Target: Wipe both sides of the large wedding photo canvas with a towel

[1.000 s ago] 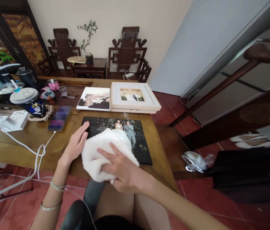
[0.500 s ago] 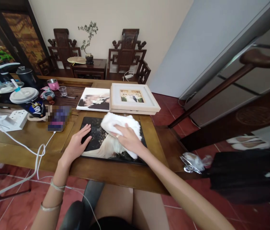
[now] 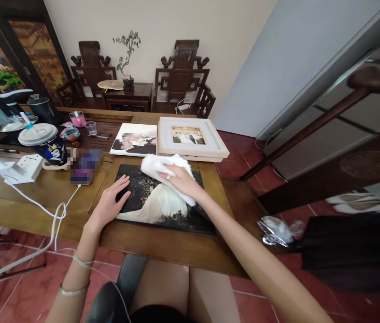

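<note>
1. At the left of the frame, a lidded cup (image 3: 50, 148) is standing on the table (image 3: 132, 235); just beside it, to its right, a phone (image 3: 85, 167) is lying with its cable plugged in.
2. Left of centre, the left hand (image 3: 112, 201) is resting on the panel's left edge, thumb apart from the fingers, gripping nothing; it is apparently steadying.
3. At centre, the black photo panel (image 3: 163, 206) is lying flat near the table's front edge, below a white-edged print (image 3: 134, 140).
4. Over the panel's upper part, the white cloth (image 3: 154, 165) is bunching; a second ago it was covering the lower left. The pale dress is now showing and the couple's upper figures are hidden, so the wiping is probably reaching the far edge.
5. Right of centre, the right hand (image 3: 180, 181) is closing on the cloth's folds, its fingertips partly sunk.
6. Above it, the framed photo (image 3: 189, 135) is lying clear of both hands.
</note>
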Motion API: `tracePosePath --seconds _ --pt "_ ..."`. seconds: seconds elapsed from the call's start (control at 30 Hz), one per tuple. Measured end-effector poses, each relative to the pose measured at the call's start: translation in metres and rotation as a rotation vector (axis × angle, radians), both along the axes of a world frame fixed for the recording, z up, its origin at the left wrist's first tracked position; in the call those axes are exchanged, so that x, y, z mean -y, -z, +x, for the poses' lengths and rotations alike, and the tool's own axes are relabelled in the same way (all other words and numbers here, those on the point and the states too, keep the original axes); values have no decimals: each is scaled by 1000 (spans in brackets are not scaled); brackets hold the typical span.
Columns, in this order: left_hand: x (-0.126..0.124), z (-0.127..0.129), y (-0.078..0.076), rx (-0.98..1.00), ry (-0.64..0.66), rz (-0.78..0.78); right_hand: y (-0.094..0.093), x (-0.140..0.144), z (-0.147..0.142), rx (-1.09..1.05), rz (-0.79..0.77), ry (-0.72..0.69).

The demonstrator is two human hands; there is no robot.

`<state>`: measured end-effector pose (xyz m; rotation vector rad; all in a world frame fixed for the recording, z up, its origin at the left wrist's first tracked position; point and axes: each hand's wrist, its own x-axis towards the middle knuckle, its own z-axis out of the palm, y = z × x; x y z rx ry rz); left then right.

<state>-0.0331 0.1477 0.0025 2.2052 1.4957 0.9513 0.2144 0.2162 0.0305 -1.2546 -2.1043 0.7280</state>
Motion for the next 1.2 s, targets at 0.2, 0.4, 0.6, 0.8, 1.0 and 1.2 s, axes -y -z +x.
tracePosePath --seconds 0.2,0.4,0.6,0.8,1.0,1.2 --pt "0 1 -1 5 6 17 14 31 62 114 67 83" --pt "0 0 0 6 4 25 7 113 46 299 181 -229" --pt "0 0 -1 -2 2 10 -3 133 35 283 131 -436" --pt "0 -1 -1 6 5 3 9 58 52 292 223 -139" --pt "0 0 -2 14 3 -1 16 32 63 326 280 -8" --pt "-1 -1 0 9 8 16 12 112 55 331 243 -180"
